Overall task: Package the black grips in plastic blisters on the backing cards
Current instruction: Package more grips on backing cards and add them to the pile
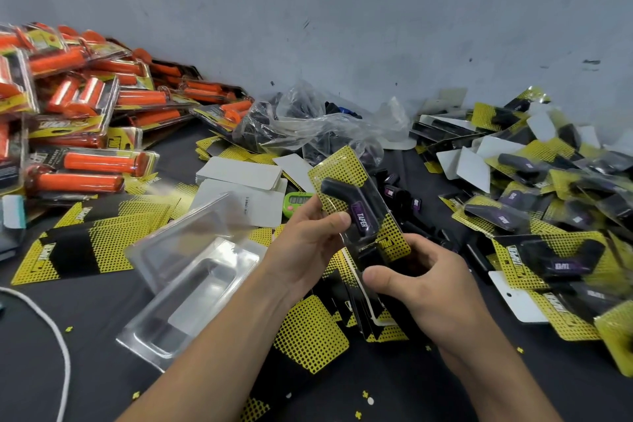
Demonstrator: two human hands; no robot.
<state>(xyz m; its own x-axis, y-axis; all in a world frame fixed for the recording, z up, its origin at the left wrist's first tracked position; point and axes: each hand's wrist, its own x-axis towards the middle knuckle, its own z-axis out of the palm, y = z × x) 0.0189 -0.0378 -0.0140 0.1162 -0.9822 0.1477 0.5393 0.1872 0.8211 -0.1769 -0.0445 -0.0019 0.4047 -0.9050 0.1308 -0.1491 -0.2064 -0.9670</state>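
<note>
A purple label reading "TAPER" sits on the black grip [346, 197], which is bent like an elbow and lies under a clear blister [368, 181] on a backing card [337, 164] printed with yellow dots on black. The pack is held tilted above the middle of the worktop [85, 370], its top end pointing far and left. The left hand [308, 243] grips its left edge, thumb laid across the front beside the label. The right hand [421, 281] curls round the lower end, thumb on the front and fingers behind.

Just beyond the pack, loose black grips [394, 192] with the same purple labels lie on the dark worktop. Under and around the hands are spare backing cards [75, 250]; one at the left reads "TAPER" in yellow. Empty clear blisters [191, 271] are stacked at the near left. Further off lie white card blanks [239, 175] and a small green timer [296, 202], its digits too blurred to read.

A crumpled clear plastic bag [308, 120] at the far middle holds more dark grips. To the right is a heap of finished packs [548, 188] with black grips, and at the far left a pile of blister packs with orange grips [85, 106]. A white cord [51, 325] crosses the near left corner.
</note>
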